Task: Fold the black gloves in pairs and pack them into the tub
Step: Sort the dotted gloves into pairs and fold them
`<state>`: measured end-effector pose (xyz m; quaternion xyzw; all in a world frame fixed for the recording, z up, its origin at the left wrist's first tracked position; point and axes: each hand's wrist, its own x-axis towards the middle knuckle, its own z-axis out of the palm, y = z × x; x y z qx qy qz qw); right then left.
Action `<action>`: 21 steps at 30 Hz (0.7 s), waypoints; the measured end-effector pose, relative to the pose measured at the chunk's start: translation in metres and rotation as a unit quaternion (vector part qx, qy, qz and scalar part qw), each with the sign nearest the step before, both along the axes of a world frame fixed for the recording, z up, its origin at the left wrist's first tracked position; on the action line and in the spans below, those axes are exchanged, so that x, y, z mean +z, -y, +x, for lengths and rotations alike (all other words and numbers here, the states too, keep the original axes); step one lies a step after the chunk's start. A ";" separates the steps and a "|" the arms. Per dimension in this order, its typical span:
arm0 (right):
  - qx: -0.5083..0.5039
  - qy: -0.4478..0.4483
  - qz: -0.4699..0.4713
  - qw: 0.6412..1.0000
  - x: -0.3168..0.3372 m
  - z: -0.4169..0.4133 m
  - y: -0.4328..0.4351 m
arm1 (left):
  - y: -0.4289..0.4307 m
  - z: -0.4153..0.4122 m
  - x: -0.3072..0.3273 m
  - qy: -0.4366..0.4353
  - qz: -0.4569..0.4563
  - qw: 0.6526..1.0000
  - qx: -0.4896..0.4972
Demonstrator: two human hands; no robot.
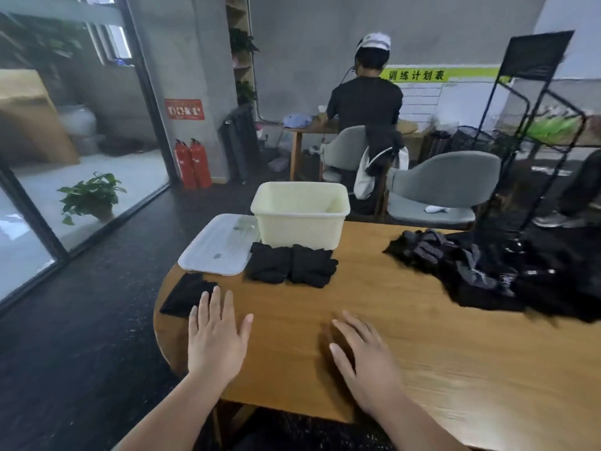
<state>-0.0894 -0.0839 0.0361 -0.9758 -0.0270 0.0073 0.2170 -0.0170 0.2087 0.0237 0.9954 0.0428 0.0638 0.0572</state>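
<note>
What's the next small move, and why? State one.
Probably reach the left hand forward onto the folded glove bundle at its fingertips, to carry it to the tub. Both it and the right hand are open and empty, and the tub stands uncovered.

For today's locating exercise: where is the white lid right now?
In the head view, the lid lies flat on the table, just left of the tub.

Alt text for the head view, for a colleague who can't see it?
The left hand and right hand are open, palms down, over a wooden table. Two folded black glove bundles lie in front of a cream tub, its lid beside it, a third bundle by the left hand. A loose pile of dark gloves sits at right.
</note>
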 end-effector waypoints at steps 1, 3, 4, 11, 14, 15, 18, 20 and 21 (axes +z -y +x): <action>-0.008 -0.002 0.002 1.000 0.002 -0.001 0.008 | 0.015 -0.001 0.002 0.004 -0.006 1.000 -0.024; -0.026 -0.009 0.001 1.000 0.004 -0.005 0.028 | 0.046 -0.002 0.006 0.007 -0.017 0.997 -0.070; -0.039 -0.010 0.004 0.999 0.005 -0.007 0.039 | 0.063 -0.002 0.008 0.006 -0.020 0.995 -0.094; -0.136 -0.014 -0.012 0.991 -0.003 -0.021 0.122 | 0.178 -0.002 0.018 -0.033 -0.031 0.970 -0.237; -0.173 -0.009 -0.029 0.984 -0.007 -0.020 0.152 | 0.214 -0.004 0.016 -0.047 -0.040 0.957 -0.285; -0.183 -0.011 -0.033 0.982 -0.009 -0.017 0.161 | 0.223 -0.004 0.012 -0.053 -0.040 0.952 -0.298; -0.209 -0.016 -0.054 0.976 -0.012 -0.006 0.182 | 0.242 -0.009 -0.001 -0.072 -0.031 0.939 -0.334; -0.221 -0.007 -0.077 0.972 -0.014 0.004 0.193 | 0.246 -0.011 -0.008 -0.080 -0.027 0.937 -0.339; -0.225 -0.007 -0.090 0.970 -0.014 0.010 0.198 | 0.246 -0.010 -0.008 -0.080 -0.030 0.938 -0.337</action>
